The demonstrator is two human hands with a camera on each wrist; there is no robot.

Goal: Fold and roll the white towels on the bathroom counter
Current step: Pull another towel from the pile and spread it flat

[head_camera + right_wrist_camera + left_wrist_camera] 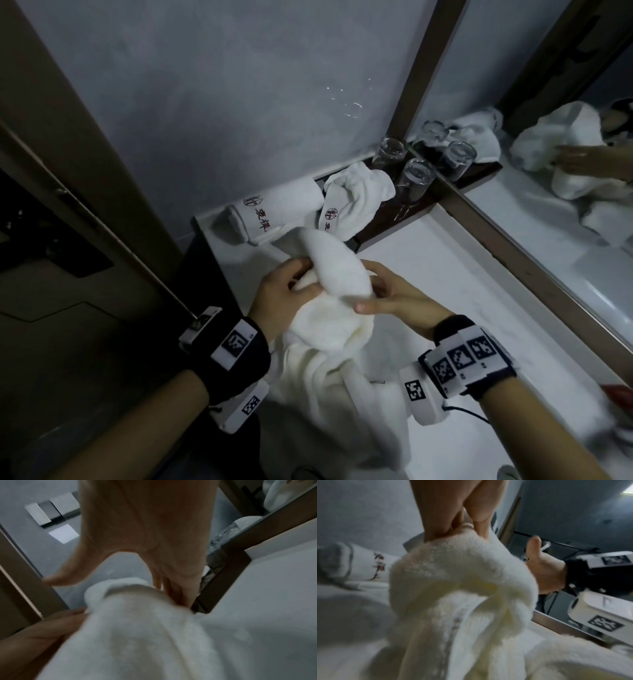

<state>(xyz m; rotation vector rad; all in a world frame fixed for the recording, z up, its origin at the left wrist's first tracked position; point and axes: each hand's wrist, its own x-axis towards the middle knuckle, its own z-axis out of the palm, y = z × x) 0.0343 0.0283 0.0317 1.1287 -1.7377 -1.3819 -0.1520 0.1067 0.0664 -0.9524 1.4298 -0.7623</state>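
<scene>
Here, held towel: a white towel point(337, 308) is bunched between both hands above the counter point(479, 308), its lower part hanging down over the front edge.
Left hand: the left hand point(284, 294) grips the towel's left side, fingers curled into the cloth.
Right hand: the right hand point(394, 298) pinches the right side of the same fold, thumb near the top and fingers tucked behind the cloth.
Head view only: a rolled towel point(274, 212) with red lettering lies at the counter's back left corner; a loose towel point(352, 202) sits just beside it, on a dark tray point(383, 233) that also holds the clear glasses point(414, 178); the mirror point(565, 154) along the right repeats the towels and a hand.
Left wrist view only: the towel's hem shows a woven band, and the right hand's thumb stands straight up behind the cloth.
Right wrist view only: the fingertips point(181, 599) press into the fold close to the tray's corner; pale wall plates point(51, 512) show on the grey wall.
Edges: the mirror frame bounds the counter on the right, the wall and tray at the back, a dark door frame on the left.
Open room: bare white counter lies to the right of the hands, between them and the mirror.
</scene>
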